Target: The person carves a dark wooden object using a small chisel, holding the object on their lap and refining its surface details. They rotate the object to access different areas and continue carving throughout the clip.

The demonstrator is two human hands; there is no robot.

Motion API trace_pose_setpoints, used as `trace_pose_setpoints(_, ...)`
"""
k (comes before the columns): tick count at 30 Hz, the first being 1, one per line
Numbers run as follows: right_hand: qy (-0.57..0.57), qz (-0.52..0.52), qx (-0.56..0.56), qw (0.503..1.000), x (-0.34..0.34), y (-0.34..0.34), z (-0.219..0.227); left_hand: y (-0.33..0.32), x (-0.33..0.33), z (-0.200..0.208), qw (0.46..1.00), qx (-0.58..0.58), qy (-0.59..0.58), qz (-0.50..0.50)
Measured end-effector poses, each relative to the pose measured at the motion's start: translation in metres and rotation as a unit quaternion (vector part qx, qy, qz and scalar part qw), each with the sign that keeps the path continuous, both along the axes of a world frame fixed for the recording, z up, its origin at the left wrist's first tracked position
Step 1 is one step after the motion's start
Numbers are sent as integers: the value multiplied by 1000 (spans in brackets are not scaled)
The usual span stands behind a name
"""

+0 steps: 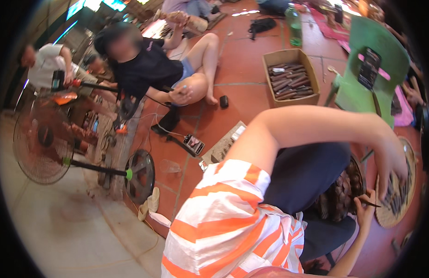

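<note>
In the head view, a person in an orange-and-white striped shirt (214, 217) and dark trousers (311, 171) works low over a red tiled floor (242, 99), both hands at the right of the scene. The right hand (363, 209) is closed in a pinch on a dark pointed tool (373, 204), its tip aimed toward a round woven basket (385, 222) near the floor's right edge. Just beside that hand, on the side of the dark-clad legs, lies a dark brown carved piece (338, 207) with a rounded, lumpy surface. The left hand (391, 160) reaches across from above, fingers apart and pointing down over the basket's inner rim, near the slender dark tools (399, 197) inside; whether the fingertips touch any of them cannot be told.

Beyond the outstretched arm, a cardboard box (298, 101) full of brown stick-like pieces (291, 81) sits on the tiles, with a green chair (360, 34) beside it. Across the floor, a co-worker in a black top (154, 65) sits with legs bent, near a phone (194, 143) on the tiles and a pedestal fan (44, 136).
</note>
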State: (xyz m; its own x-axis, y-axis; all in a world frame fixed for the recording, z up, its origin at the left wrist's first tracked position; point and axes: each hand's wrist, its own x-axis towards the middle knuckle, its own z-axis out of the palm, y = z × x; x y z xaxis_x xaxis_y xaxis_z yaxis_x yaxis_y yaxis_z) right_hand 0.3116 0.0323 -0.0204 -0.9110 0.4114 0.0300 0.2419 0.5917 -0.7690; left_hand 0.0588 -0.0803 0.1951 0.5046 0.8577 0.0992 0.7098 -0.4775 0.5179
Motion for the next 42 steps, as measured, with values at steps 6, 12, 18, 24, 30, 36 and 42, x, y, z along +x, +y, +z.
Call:
trace_pose_setpoints(6, 12, -6, 35, 999, 8, 42, -44, 32, 55, -38, 989, -28, 133, -65)
trace_pose_setpoints(12, -109, -37, -59, 992, 2, 23, -7, 36, 44, -78, 982, -63, 167, -59)
trace_pose_setpoints(18, 50, 8, 52, 997, 20, 71, 12, 76, 40, -101, 984, 61, 115, 119)
trace_pose_setpoints(24, 279, -204, -58, 937, 21, 9, 56, 66, 50, -84, 982, 127, -90, 105)
trace_pose_setpoints(30, 347, -276, -185, 877, 33, 10, 11, 48, 50, -81, 987, 100, -60, 108)
trace_pose_setpoints(36, 432, -235, -206, 846, 26, -37, 39, 51, 50, -89, 987, 90, -64, 118)
trace_pose_setpoints(42, 432, -286, -217, 827, 24, -45, 35, 53, 54, -90, 976, 64, -103, 182)
